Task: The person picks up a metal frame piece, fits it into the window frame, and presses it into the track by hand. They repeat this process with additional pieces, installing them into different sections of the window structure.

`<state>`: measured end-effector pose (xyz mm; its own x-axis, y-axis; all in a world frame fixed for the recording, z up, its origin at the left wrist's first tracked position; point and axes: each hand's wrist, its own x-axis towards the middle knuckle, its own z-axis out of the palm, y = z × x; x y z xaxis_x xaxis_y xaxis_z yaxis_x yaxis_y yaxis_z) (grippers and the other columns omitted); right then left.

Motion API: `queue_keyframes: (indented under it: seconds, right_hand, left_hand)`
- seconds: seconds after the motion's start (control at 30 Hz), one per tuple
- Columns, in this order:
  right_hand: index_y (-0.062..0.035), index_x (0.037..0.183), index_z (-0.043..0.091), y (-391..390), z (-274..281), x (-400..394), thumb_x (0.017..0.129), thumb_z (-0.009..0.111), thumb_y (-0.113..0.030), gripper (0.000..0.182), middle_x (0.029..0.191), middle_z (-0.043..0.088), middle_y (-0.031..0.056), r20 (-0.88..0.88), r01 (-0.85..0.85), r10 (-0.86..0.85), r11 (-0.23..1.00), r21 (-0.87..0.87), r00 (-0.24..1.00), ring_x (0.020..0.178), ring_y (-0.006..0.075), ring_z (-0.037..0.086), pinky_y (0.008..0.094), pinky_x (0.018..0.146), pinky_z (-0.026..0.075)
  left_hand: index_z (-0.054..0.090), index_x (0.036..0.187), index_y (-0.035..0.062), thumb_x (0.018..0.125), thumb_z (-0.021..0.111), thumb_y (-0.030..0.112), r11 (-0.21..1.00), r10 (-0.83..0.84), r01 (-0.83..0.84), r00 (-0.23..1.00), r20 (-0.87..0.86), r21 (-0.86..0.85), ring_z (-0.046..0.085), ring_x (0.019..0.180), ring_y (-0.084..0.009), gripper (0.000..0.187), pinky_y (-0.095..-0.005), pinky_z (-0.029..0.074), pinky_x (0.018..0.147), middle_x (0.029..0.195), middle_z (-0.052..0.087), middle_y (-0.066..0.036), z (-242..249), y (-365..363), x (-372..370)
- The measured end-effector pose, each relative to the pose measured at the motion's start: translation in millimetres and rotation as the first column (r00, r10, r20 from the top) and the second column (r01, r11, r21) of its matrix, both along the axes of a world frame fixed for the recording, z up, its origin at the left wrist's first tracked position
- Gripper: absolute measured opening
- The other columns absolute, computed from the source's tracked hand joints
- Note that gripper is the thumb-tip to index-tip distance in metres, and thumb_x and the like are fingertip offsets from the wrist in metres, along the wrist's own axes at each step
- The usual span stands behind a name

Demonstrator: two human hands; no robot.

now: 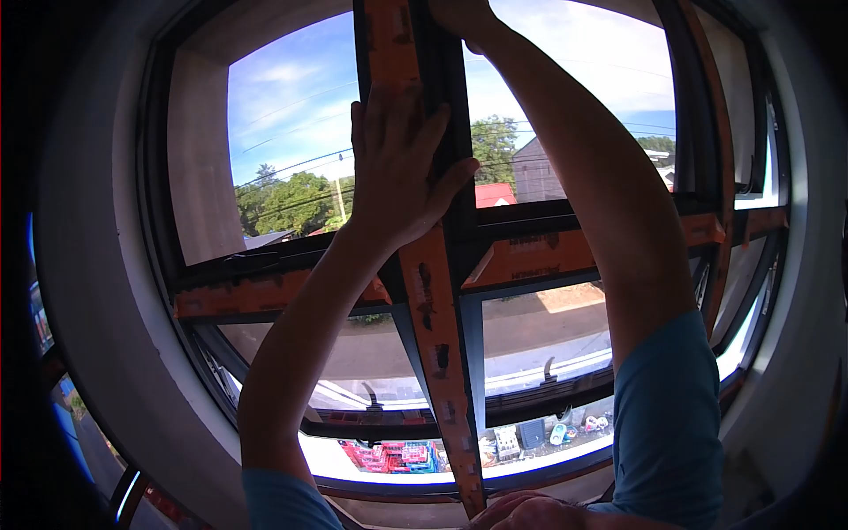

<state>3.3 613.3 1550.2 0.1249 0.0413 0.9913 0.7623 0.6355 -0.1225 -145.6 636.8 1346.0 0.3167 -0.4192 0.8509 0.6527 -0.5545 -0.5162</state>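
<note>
My left hand [397, 163] lies with fingers spread on the orange-covered vertical bar [428, 300] of a dark window frame, near the middle of the view. The thumb reaches right across the black edge. Higher up, my right hand [466, 19] is at the top edge beside the same bar, partly cut off, and its fingers cannot be made out. The bar's orange covering has dark, torn-looking patches. An orange-covered crossbar [539, 256] runs to the right below my hands.
Two lower window panes [548, 336] are tilted outward, with black latches [549, 375]. White wall [115, 291] curves around the window. Outside are trees [300, 199], overhead wires, a road, red crates [393, 457] and a grey building [537, 172].
</note>
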Motion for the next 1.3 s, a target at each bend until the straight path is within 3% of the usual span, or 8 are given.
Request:
queue_keyframes:
  seconds: [0.3,0.73,0.9,0.93,1.07,1.17,1.23,1.3]
  right_hand:
    - [0.0047,0.13,0.05,4.1,-5.2,-0.5,0.092,0.048,-0.025,0.048,0.122,0.058,0.0326,0.06,-0.033,0.022,0.982,0.185,0.998,0.118,0.0462,0.056,0.0463,0.1,0.043]
    - [0.0054,0.128,0.05,-16.0,-65.4,-20.2,0.093,0.054,-0.035,0.054,0.119,0.06,0.03,-0.185,-0.021,0.005,0.996,-0.081,0.983,0.112,0.0396,0.06,0.0434,0.094,0.046]
    - [0.0026,0.128,0.05,0.9,-87.5,-8.3,0.095,0.053,-0.034,0.05,0.116,0.061,0.0279,-0.068,-0.084,0.09,0.993,0.084,0.994,0.109,0.0358,0.061,0.0423,0.092,0.047]
    - [0.0013,0.122,0.053,7.0,-86.7,-5.7,0.097,0.05,-0.033,0.042,0.109,0.063,0.0228,-0.042,-0.061,0.067,0.988,0.141,0.997,0.098,0.0296,0.063,0.0419,0.083,0.051]
    - [0.0031,0.137,0.041,18.6,-82.5,7.0,0.093,0.054,-0.039,0.063,0.116,0.063,0.0312,-0.067,0.078,-0.072,0.992,0.101,0.995,0.103,0.044,0.065,0.048,0.091,0.051]
    - [-0.0084,0.107,0.044,-0.8,-94.2,52.0,0.098,0.053,-0.03,0.025,0.072,0.055,0.0035,-0.133,-0.431,0.422,0.902,-0.038,0.897,0.063,0.0149,0.059,0.0298,0.057,0.051]
    - [-0.0114,0.103,0.043,-23.9,-115.3,63.1,0.099,0.052,-0.029,0.02,0.072,0.048,0.0033,-0.318,-0.431,0.446,0.894,0.118,0.837,0.064,0.0125,0.055,0.0319,0.058,0.052]
    - [-0.0107,0.104,0.043,-35.4,-121.5,50.1,0.099,0.051,-0.027,0.019,0.077,0.051,0.0045,-0.341,-0.446,0.495,0.869,0.216,0.799,0.064,0.0157,0.056,0.034,0.059,0.054]
  left_hand:
    - [0.047,0.133,-0.0085,0.09,0.059,0.052,0.999,0.02,-0.026,0.992,-0.126,-0.043,0.021,0.144,-0.0404,0.076,-0.0559,0.011,0.119,0.152,0.03,-0.019,-5.9,-3.3,11.1]
    - [0.037,0.142,-0.0086,0.082,0.069,0.052,0.989,-0.059,0.014,0.95,-0.308,-0.146,0.014,0.147,-0.0368,0.091,-0.0521,0.009,0.121,0.156,0.026,-0.018,7.4,-0.1,-16.5]
    - [0.033,0.145,-0.0054,0.072,0.079,0.051,0.988,-0.08,0.019,0.913,-0.4,-0.154,0.016,0.147,-0.0369,0.103,-0.0533,0.01,0.121,0.154,0.028,-0.022,14.4,-0.6,-22.7]
    - [0.033,0.145,-0.0054,0.072,0.079,0.051,0.988,-0.084,0.024,0.91,-0.405,-0.151,0.016,0.147,-0.0369,0.103,-0.0533,0.01,0.121,0.154,0.028,-0.022,13.6,0.5,-22.1]
    - [0.035,0.145,-0.0031,0.075,0.069,0.064,0.995,-0.047,0.013,0.93,-0.364,-0.096,0.016,0.147,-0.0357,0.103,-0.0531,0.008,0.121,0.154,0.029,-0.02,11.4,3.0,-21.8]
    - [0.04,0.144,0.0007,0.076,0.058,0.076,0.996,0.051,-0.072,0.937,-0.347,-0.048,0.017,0.147,-0.0346,0.104,-0.0541,0.006,0.121,0.152,0.034,-0.016,7.0,-3.4,-12.8]
    - [0.042,0.144,0.0019,0.077,0.052,0.08,0.987,0.142,-0.16,0.924,-0.354,-0.022,0.018,0.147,-0.0348,0.103,-0.0551,0.005,0.121,0.151,0.036,-0.015,-0.8,-3.4,-9.6]
    - [0.051,0.138,0.0036,0.079,0.048,0.081,0.998,-0.014,-0.009,0.942,-0.334,-0.066,0.024,0.145,-0.0356,0.097,-0.0547,0.007,0.121,0.145,0.046,-0.013,-0.7,-5.6,2.5]
